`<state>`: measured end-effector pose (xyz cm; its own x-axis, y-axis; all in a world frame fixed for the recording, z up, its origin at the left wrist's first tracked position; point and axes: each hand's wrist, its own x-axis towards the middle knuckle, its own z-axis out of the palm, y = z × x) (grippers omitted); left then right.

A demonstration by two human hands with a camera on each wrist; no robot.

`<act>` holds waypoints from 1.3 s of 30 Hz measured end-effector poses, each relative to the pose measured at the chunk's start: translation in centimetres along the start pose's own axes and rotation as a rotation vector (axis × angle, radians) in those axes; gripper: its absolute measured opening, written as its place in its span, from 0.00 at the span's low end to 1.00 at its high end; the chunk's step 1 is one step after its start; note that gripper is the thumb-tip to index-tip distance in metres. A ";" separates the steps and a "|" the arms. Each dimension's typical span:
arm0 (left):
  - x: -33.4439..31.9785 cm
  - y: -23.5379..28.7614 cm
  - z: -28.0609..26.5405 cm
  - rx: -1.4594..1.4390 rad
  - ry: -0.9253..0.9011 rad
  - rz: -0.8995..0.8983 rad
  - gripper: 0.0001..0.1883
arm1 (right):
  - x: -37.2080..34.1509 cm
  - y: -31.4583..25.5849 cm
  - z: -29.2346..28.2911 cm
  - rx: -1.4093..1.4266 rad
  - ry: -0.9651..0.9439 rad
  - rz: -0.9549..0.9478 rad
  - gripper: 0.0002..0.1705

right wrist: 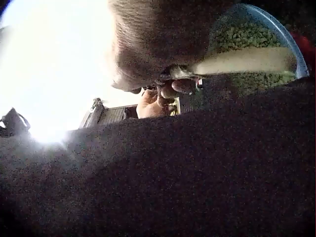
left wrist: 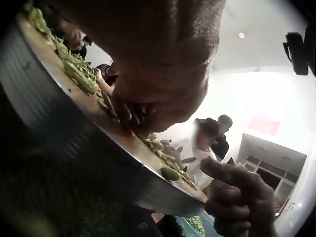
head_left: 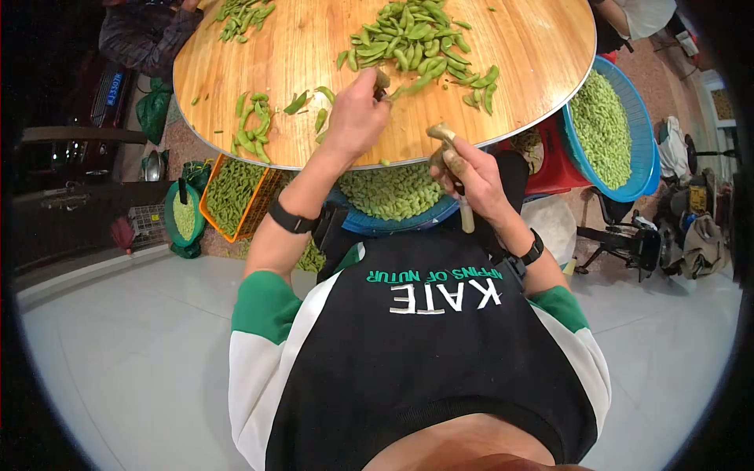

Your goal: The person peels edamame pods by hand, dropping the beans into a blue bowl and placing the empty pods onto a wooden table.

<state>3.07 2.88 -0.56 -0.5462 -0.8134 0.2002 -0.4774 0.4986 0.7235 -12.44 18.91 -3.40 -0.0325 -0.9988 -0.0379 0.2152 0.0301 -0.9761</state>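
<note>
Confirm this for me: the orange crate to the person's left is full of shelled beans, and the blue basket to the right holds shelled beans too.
Not quite: the orange crate holds whole, unshelled pods, as the head view shows. It is to the person's left, and the blue basket to the right does hold shelled beans.

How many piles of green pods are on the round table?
3: the largest pile at the far middle; a smaller pile at the far left; a third pile by the near left edge. More may lie out of view.
</note>
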 end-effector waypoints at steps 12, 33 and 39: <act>-3.5 1.7 0.1 -0.952 -0.331 -0.348 0.04 | 1.2 -0.2 1.4 0.539 -0.034 0.111 0.16; -4.0 0.7 -0.3 -1.329 -0.571 -0.495 0.04 | 0.5 -0.7 0.9 0.697 -0.161 0.134 0.17; -4.8 3.0 -0.1 -0.720 -0.291 -0.170 0.06 | 0.6 -0.9 0.9 0.893 -0.189 0.233 0.22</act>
<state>4.32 8.27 0.68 -0.7108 -0.7008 -0.0599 -0.0618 -0.0226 0.9978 -11.72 18.28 -2.36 0.2478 -0.9636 -0.0998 0.8676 0.2666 -0.4197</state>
